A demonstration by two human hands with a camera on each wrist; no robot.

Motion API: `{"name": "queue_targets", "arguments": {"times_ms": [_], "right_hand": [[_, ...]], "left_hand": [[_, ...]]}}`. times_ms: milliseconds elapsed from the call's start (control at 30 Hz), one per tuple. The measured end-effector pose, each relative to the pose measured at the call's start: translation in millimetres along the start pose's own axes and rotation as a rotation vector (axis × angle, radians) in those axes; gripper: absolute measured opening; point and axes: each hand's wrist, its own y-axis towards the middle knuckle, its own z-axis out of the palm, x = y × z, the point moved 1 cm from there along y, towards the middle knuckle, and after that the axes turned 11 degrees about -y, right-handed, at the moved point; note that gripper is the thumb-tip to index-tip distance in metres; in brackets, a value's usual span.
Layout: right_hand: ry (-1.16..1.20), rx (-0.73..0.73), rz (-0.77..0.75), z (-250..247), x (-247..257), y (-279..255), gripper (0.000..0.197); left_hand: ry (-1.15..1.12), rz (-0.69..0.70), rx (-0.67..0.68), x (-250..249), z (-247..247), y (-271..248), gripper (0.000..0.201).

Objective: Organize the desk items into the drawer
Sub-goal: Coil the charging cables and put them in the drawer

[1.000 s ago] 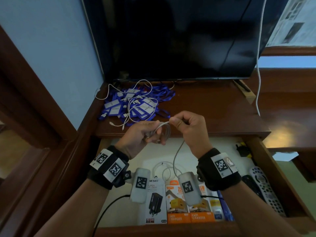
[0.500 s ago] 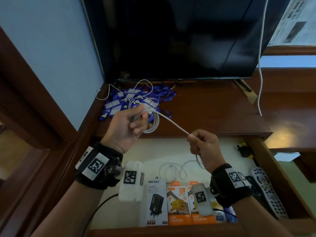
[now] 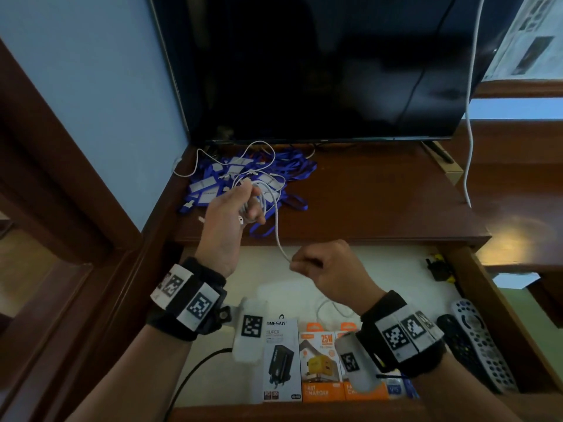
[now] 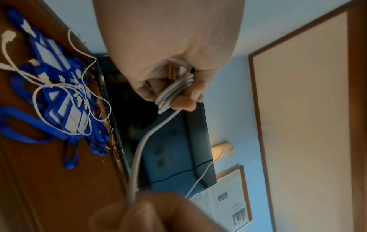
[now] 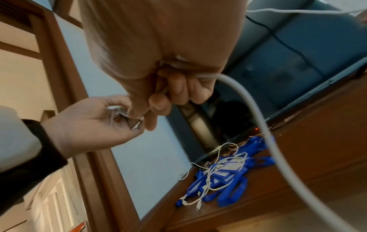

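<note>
My left hand (image 3: 243,208) is raised over the desk's front edge and grips a coil of white cable (image 4: 174,89) wound round its fingers. From the coil the white cable (image 3: 277,233) runs down to my right hand (image 3: 307,264), which pinches it above the open drawer (image 3: 475,287). The cable's loose tail (image 3: 332,307) lies on the drawer's white floor, partly hidden by my right wrist. In the right wrist view the cable (image 5: 258,113) leaves my curled fingers (image 5: 178,87) and sweeps down to the right.
A pile of blue lanyards with badge holders and thin white cables (image 3: 243,181) lies on the desk's left. A dark monitor (image 3: 320,65) stands behind. The drawer holds charger boxes (image 3: 320,367), two remotes (image 3: 475,339) and a black plug (image 3: 438,266).
My left hand rose and turned with the coil, now larger. My right hand slid back along the cable and stays low over the drawer; less slack lies on the drawer floor.
</note>
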Motion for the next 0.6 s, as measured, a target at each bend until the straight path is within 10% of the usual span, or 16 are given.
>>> {"name": "queue_targets", "arguments": {"times_ms": [200,600], "right_hand": [[0.186,0.075,-0.091,-8,16,6,0.020],[0.414,-0.159,0.010,-25,2,9,0.010]], "left_hand": [[0.317,0.079,0.058,12,1,-5,0.033],[0.284,-0.275,0.438,31,-1,-19,0.035]]}}
